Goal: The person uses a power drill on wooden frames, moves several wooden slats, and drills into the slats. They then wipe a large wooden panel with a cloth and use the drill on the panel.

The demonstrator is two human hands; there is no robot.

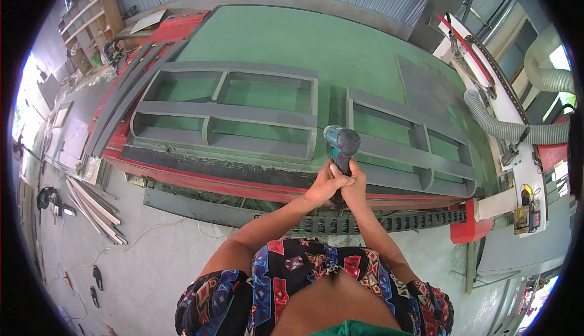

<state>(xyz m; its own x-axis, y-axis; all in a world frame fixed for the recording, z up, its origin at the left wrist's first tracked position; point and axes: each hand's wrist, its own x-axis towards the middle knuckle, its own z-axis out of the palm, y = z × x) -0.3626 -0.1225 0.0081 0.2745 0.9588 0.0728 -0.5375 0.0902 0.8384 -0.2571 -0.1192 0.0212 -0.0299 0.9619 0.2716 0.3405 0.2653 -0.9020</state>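
Observation:
A teal and black cordless drill [342, 142] is held up in front of my chest, over the front edge of the machine bed. My right hand [355, 184] is closed round its handle. From the other side, my left hand [327, 182] also closes on the handle, its fingers meeting the right hand; the exact grip is partly hidden. Beyond the drill, two grey shelf frames lie on the green bed: a left frame [234, 112] and a right frame [389, 142]. Neither hand touches them.
The green bed [274, 35] has a red front edge [201, 176]. Long grey strips [131, 95] lie along its left side, and a grey sheet [426, 86] sits at the right. A ribbed hose [505, 126] runs there. Wood strips [94, 211] and a cable [143, 234] are on the floor.

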